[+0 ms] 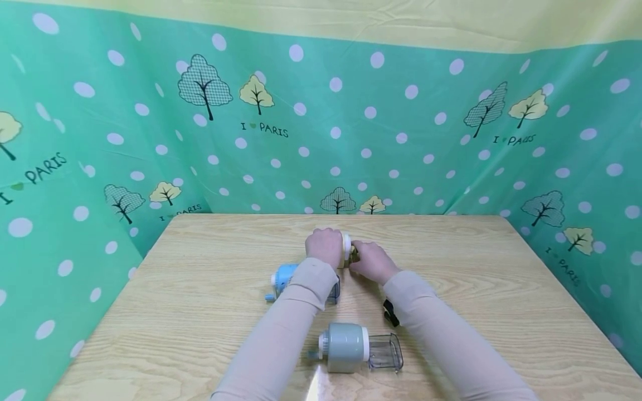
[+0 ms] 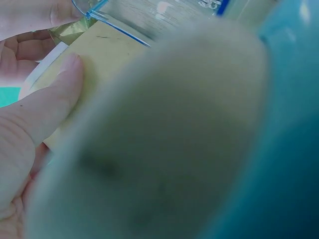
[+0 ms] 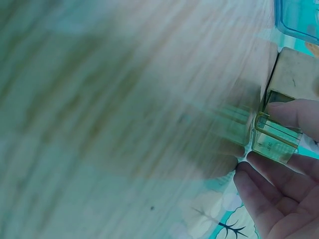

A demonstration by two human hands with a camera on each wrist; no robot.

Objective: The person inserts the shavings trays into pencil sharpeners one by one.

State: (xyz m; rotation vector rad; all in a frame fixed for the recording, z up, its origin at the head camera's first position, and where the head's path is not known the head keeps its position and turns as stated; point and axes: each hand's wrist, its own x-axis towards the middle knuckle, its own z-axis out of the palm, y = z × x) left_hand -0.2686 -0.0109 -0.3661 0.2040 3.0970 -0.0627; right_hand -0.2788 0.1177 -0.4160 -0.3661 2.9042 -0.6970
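Observation:
My left hand (image 1: 324,247) grips a cream-yellow crank pencil sharpener (image 2: 102,52), with the thumb lying along its side. In the head view that hand hides most of the sharpener, leaving a white ring and a strip of body. At its right end my right hand (image 1: 373,262) pinches the clear yellow shavings drawer (image 3: 275,142) between thumb and fingers. Close to the left wrist lies a blue crank sharpener (image 1: 285,275), partly behind the left sleeve, with its clear drawer (image 1: 334,291) showing on the other side.
Nearer the front, a grey-green crank sharpener (image 1: 346,348) stands between the forearms, its clear drawer (image 1: 385,352) pulled out to the right. A small black object (image 1: 390,313) lies beside the right sleeve. A green dotted curtain (image 1: 336,111) surrounds the wooden table (image 1: 210,312) at back and sides.

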